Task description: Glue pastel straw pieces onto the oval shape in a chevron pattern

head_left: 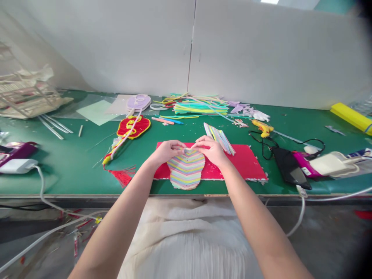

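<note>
A pastel panel of chevron stripes point(186, 170), which looks made of pipe cleaners, lies partly over a red board point(244, 161) with its lower end over the green tabletop. My left hand point(168, 151) pinches its top edge on the left. On the right of that same edge, my right hand point(211, 149) has its fingers closed, the tips close to the left ones. What exactly sits between the fingertips is too small to make out. Just beyond my right hand, a bunch of striped pastel strips point(220, 135) rests across the board's far edge.
To the left lies a red and yellow fan-shaped piece point(141, 128) with a red tassel point(120, 176). Bundled pipe cleaners point(200, 106) lie at the back. A yellow glue gun point(263, 128), a black pouch point(290, 166) and white cables point(302, 213) are at right.
</note>
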Tool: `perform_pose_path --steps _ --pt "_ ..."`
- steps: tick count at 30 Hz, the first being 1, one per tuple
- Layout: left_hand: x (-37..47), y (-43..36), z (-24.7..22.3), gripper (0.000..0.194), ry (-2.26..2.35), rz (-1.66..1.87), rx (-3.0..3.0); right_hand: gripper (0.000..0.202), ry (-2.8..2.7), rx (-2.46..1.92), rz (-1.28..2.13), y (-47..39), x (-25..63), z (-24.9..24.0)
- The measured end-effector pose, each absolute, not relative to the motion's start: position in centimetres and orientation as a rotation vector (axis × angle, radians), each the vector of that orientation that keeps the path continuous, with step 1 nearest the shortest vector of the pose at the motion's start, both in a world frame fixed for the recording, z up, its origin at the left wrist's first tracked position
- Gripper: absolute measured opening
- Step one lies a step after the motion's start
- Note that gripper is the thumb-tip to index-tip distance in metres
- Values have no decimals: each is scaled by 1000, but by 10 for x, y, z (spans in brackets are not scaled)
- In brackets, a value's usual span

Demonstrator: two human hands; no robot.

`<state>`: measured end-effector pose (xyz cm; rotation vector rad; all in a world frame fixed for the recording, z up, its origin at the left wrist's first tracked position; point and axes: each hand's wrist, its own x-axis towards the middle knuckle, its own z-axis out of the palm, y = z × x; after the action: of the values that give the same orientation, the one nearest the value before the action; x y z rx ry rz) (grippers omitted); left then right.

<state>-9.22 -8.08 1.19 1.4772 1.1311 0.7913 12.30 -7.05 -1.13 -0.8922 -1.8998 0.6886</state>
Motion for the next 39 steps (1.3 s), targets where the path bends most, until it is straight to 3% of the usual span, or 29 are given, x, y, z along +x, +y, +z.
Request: perform_pose_path --steps 19,39 --pt "-93 -82 11 34 1189 802 1494 20 -1821 -909 678 -71 122 -5" --pt "-91 -79 7 40 1162 869 1431 11 -1991 -836 484 -73 121 -5"
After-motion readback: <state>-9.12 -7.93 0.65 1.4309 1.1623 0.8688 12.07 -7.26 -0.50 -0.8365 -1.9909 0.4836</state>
